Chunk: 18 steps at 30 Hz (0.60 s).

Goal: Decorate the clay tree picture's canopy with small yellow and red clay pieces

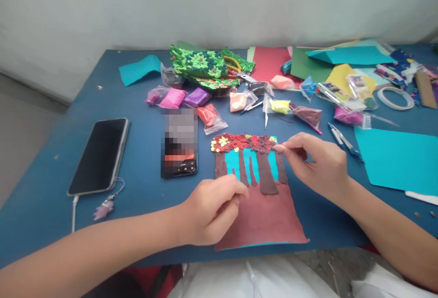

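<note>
A clay picture on turquoise card lies before me, with a reddish-brown ground and dark brown tree trunks. Along its top runs a band of small red, maroon and yellow clay petals. My right hand is at the band's right end, thumb and forefinger pinched together at the edge; whatever is between the fingertips is too small to make out. My left hand hovers over or rests on the picture's left side, fingers closed in a pinch. What those fingers hold, if anything, is hidden.
Left of the picture lie a phone with a partly blurred screen and a charging phone. Behind are bags of coloured clay, green clay flower work and scissors. Turquoise card and a pen lie right.
</note>
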{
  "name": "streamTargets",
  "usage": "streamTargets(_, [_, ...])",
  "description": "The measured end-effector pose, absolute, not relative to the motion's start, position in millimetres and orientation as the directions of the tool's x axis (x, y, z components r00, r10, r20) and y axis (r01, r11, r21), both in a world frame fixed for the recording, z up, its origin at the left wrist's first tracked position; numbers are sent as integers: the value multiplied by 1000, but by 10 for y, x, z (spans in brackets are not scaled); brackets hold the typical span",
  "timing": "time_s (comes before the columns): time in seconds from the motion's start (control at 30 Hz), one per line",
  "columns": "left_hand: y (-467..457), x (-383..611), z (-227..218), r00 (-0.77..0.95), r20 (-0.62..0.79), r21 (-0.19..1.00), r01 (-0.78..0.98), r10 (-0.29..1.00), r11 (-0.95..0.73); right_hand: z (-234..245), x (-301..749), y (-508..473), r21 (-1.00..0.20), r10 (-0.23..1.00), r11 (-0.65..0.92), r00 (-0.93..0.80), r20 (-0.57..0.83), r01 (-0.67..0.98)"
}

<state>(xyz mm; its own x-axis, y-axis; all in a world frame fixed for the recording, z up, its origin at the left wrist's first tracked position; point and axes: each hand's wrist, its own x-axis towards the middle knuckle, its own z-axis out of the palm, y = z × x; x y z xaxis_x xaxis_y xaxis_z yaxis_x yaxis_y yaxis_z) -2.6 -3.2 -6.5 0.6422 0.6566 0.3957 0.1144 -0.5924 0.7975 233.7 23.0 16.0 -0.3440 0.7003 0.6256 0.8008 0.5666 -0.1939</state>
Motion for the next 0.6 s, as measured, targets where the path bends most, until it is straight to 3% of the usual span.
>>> streamTargets(0.17, [-31,-20,-69,655,408,769,129,636,-626,183,2334,252,-141,687,595,-409,601,791])
streamTargets(0.4, [-30,-19,-91,660,398,761,152,638,-631,169,2327,249,-193,673,683,-505,541,705])
streamTargets(0.6, [-41,-22,-86,652,399,763,154,645,-628,157,2316,230,-188,606,752,-550,575,632])
